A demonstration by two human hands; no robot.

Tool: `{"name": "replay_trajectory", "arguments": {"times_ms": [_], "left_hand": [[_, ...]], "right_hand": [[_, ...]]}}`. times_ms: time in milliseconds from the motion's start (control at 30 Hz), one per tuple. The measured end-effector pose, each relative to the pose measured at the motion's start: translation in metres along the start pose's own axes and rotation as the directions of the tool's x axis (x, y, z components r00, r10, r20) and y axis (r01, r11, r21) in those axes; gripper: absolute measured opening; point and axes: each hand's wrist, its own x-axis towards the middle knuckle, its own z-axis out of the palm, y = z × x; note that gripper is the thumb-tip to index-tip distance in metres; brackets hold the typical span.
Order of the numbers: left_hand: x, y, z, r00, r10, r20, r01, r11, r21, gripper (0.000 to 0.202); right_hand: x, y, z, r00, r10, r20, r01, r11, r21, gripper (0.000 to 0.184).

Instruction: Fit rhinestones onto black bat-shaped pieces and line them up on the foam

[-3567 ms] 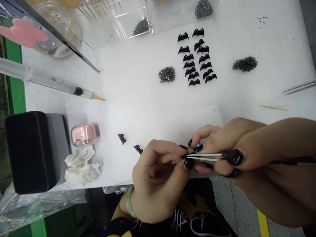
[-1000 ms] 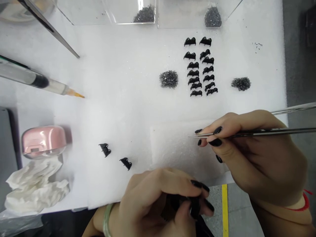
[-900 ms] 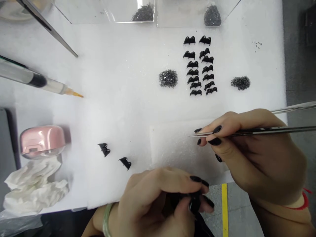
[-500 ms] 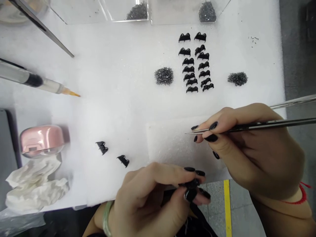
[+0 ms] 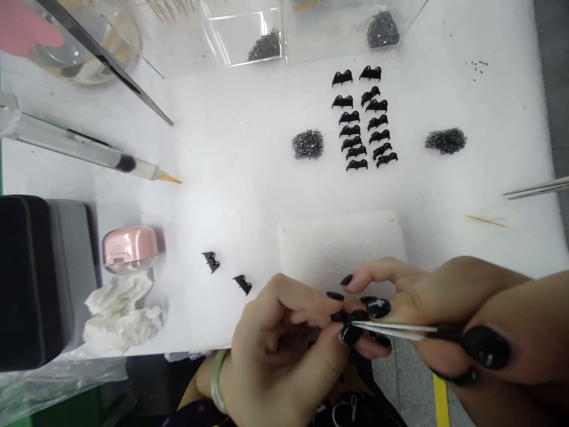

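Close to the foam's front edge, my left hand point(image 5: 284, 356) pinches a small dark piece point(image 5: 340, 317), mostly hidden by the fingertips. My right hand point(image 5: 427, 290) grips tweezers point(image 5: 395, 328), their tips touching or very near that piece; which, I cannot tell. Two small black winged parts with rounded loops point(image 5: 242, 284) lie left of my left hand. More black parts point(image 5: 350, 130) of this shape stand in two columns farther back. Between my hands and those columns sits a white foam pad point(image 5: 338, 234).
Dark piles of tiny bits point(image 5: 307, 145) flank the columns, with clear trays point(image 5: 329, 50) behind. A syringe point(image 5: 142, 168) and a long metal tool point(image 5: 133, 86) point in from the left. A pink case point(image 5: 130, 244), crumpled tissue point(image 5: 122, 320), toothpick point(image 5: 486, 220) and second tweezers point(image 5: 537, 188) lie around.
My right hand has come down and left, bringing the tweezers from above the foam pad to the piece in my left hand. The view has shifted, showing more on the left.
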Motion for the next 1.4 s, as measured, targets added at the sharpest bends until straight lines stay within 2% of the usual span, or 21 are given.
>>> {"name": "replay_trajectory", "arguments": {"times_ms": [100, 200, 300, 433, 633, 800, 900, 1000, 1100, 1267, 1333, 1400], "left_hand": [[0.003, 0.000, -0.003, 0.994, 0.016, 0.105, -0.014, 1.000, -0.016, 0.046], [0.006, 0.000, -0.005, 0.992, 0.034, 0.118, -0.031, 0.999, -0.028, 0.045], [0.006, 0.000, -0.006, 0.994, 0.058, 0.095, -0.063, 0.997, 0.044, 0.046], [0.004, -0.001, -0.007, 0.996, 0.073, 0.046, -0.079, 0.986, 0.146, 0.041], [0.005, 0.000, -0.006, 0.992, 0.036, 0.120, -0.042, 0.998, 0.042, 0.053], [0.005, 0.000, -0.009, 0.991, 0.026, 0.130, -0.030, 0.999, 0.031, 0.054], [0.004, 0.000, -0.009, 0.988, 0.017, 0.153, -0.019, 1.000, 0.017, 0.055], [0.003, 0.001, -0.007, 0.992, 0.031, 0.126, -0.038, 0.998, 0.048, 0.054], [0.002, 0.001, -0.007, 0.994, 0.038, 0.105, -0.047, 0.995, 0.084, 0.051], [0.001, 0.001, -0.006, 0.992, 0.054, 0.114, -0.069, 0.989, 0.133, 0.046], [-0.001, 0.002, 0.001, 0.998, 0.040, 0.041, -0.044, 0.991, 0.123, 0.042], [-0.004, 0.003, 0.010, 0.996, -0.006, -0.093, 0.014, 0.996, 0.083, 0.033]], "right_hand": [[0.011, -0.003, 0.005, 0.992, -0.126, 0.032, 0.125, 0.991, 0.037, 0.064], [0.019, -0.005, 0.004, 0.981, -0.146, 0.128, 0.137, 0.988, 0.074, 0.076], [0.019, -0.007, 0.007, 0.993, -0.095, 0.073, 0.097, 0.995, -0.017, 0.070], [0.016, -0.007, 0.013, 0.995, -0.099, 0.022, 0.099, 0.995, -0.001, 0.050], [0.010, -0.002, 0.003, 0.996, -0.008, 0.088, 0.013, 0.998, -0.065, 0.046], [0.013, -0.008, 0.014, 0.997, -0.082, -0.007, 0.081, 0.996, -0.043, 0.040], [0.017, -0.012, 0.019, 0.994, -0.086, -0.061, 0.083, 0.996, -0.041, 0.036], [0.018, -0.012, 0.015, 1.000, -0.001, 0.005, 0.001, 0.999, -0.036, 0.045], [0.017, -0.009, 0.009, 0.991, 0.117, 0.065, -0.116, 0.993, -0.019, 0.041], [0.018, -0.007, 0.010, 0.992, 0.117, 0.055, -0.116, 0.993, -0.024, 0.043], [0.020, -0.008, 0.012, 0.996, 0.075, 0.057, -0.074, 0.997, -0.018, 0.043], [0.022, -0.009, 0.014, 0.998, 0.008, 0.063, -0.007, 1.000, -0.018, 0.041]]}}
